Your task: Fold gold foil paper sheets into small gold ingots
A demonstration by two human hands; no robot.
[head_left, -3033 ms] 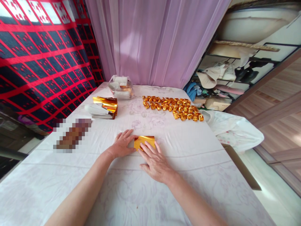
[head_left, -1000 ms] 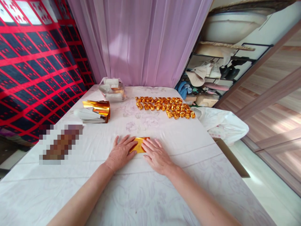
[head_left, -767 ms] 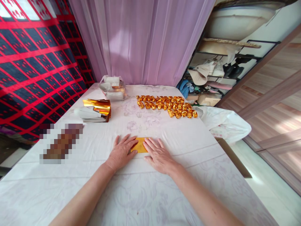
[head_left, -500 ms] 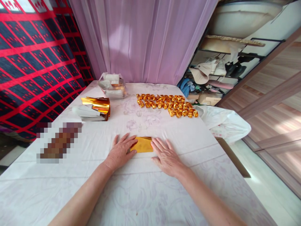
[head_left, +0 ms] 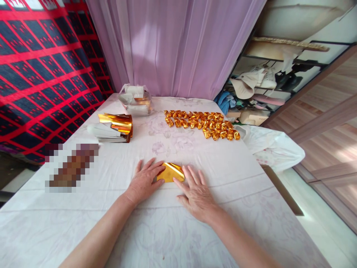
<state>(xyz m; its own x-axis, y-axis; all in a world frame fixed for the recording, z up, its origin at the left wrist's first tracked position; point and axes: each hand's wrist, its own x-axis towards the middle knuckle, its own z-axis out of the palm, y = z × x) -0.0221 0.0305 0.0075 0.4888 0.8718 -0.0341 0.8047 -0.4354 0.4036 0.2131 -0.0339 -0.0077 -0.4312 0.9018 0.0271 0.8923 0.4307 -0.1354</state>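
Pale floral cloth (head_left: 156, 234), lightly creased, spread under forearms. Left hand (head_left: 143, 182) palm down, fingers flat on left end of gold foil piece (head_left: 169, 173); right hand (head_left: 196, 193) spread, fingertips at its right edge. Hands apart, neither clamped; foil between them on cloth, glossy, roughly rectangular. Beyond, left: stack of sheets (head_left: 111, 134), greyish backs, shiny gold curling over. Right: crinkled, faceted gold pieces (head_left: 200, 121) in close rows. Farther: clear crumpled plastic bag (head_left: 135, 101). Behind: purple curtain (head_left: 173, 48), soft vertical folds.

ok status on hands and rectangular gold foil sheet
Left hand on foil sheet, left end. Right hand touching its right end. Faceted gold foil pieces beyond, apart.
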